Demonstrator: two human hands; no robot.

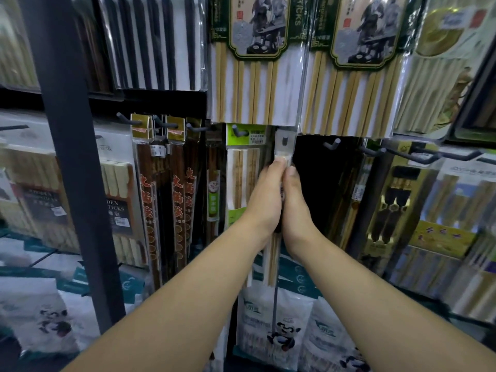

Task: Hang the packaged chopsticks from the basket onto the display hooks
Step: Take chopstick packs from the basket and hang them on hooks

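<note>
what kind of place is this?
Likely a shop's housewares aisle: packaged chopsticks hang in rows on peg hooks, some bear price stickers, and the left hand and right hand hold another pack up.

Glossy clear plastic chopstick pack (285,146)

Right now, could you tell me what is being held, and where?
The left hand and right hand together pinch one narrow chopstick packet by its upper part, just below its clear hang tab.
</note>
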